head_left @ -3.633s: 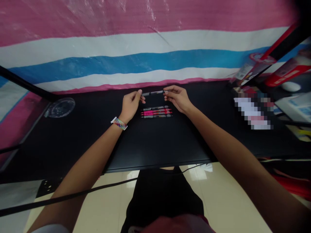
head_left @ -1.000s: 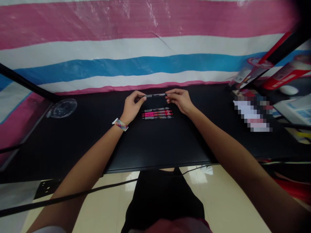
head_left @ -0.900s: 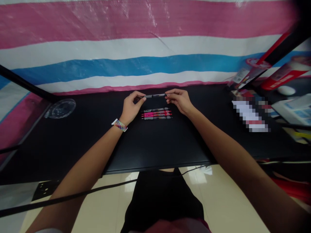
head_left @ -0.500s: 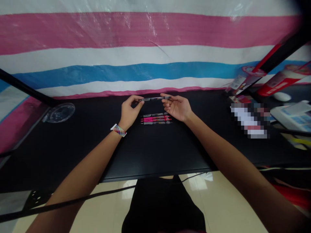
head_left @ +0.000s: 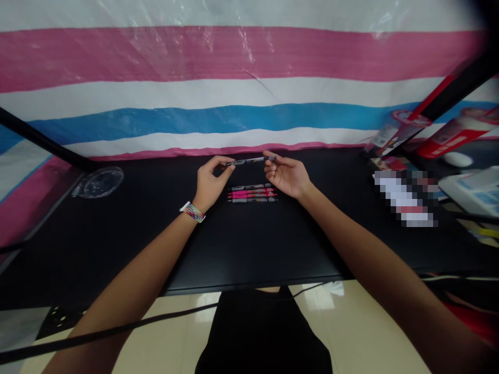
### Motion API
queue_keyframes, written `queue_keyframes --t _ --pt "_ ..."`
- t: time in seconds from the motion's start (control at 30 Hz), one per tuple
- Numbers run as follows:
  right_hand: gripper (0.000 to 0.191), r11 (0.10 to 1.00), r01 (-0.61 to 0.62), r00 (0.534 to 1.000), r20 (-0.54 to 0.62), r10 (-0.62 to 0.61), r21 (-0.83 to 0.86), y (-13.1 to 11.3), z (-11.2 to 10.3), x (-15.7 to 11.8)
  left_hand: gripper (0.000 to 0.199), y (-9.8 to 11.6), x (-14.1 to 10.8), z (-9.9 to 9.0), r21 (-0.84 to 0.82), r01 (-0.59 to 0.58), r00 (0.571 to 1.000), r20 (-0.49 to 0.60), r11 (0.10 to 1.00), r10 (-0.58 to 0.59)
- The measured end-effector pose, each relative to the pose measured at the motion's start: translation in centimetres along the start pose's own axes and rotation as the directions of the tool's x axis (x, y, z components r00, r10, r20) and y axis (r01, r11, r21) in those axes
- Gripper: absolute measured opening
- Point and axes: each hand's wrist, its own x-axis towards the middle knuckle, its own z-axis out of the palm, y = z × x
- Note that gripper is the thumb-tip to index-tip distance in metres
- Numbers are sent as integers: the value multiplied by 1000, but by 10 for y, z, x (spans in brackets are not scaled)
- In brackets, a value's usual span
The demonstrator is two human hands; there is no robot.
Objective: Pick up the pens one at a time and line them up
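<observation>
Between my two hands a dark, partly clear pen (head_left: 250, 161) is held sideways above the far part of the black table (head_left: 249, 249). My left hand (head_left: 211, 180) pinches its left end between thumb and fingers. At its right end, the fingertips and thumb of my right hand (head_left: 287, 174) grip it, the other fingers loosely curled. Just below, nearer me, several pens lie side by side on the table: a pink pen (head_left: 249, 195) with a grey-black pen (head_left: 253, 200) in front and another dark pen (head_left: 249, 187) behind.
A clear plastic lid (head_left: 102, 183) lies at the left. On the right stand a drink cup with a red straw (head_left: 397, 132) and a red cup (head_left: 452, 136), near a white mouse (head_left: 456, 158). A striped sheet (head_left: 249, 119) hangs behind the table.
The view has shifted slightly, so everything sits a little lower and to the right. The held pen now tilts a bit more, right end higher; both hands keep their grip.
</observation>
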Motion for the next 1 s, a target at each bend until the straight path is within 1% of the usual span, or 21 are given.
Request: queue_keyframes --t 0.13,0.2,0.3,0.37,0.43,0.53,0.63,0.8,0.87,1.0 --pt "25 996 15 1000 -9 -14 90 1 3 -1 10 2 0 1 3 -12 1000 11 1000 12" --pt "26 991 22 1000 -8 -21 133 -1 7 -4 10 2 0 1 9 -22 1000 18 1000 22" --pt "27 974 -19 1000 -9 22 224 -4 12 -6 11 0 0 2 2 -32 999 2 999 32" --pt "20 957 -48 998 -25 58 287 -5 14 -6 11 -1 0 2 -5 -35 999 -4 999 35" --pt "15 947 -57 996 -44 75 315 -4 14 -5 11 -2 0 2 -9 -40 999 -4 999 40" --pt "15 963 -38 996 -65 58 266 -3 14 -4 11 -2 0 3 -12 -49 999 4 999 49" --pt "25 983 -1 998 -64 13 183 -3 13 -5 10 -2 0 3 -6 -55 998 3 998 55" --pt "28 988 47 998 -49 -40 146 -2 11 -5 10 -5 0 3 -6 -51 999 9 999 51" --pt "27 993 42 997 -66 -35 107 0 11 -3 10 -6 1 3 -9 -42 999 15 999 42" --pt "19 998 48 993 -113 -43 39 8 12 0 11 -9 1 2 -23 -6 999 52 1000 7"
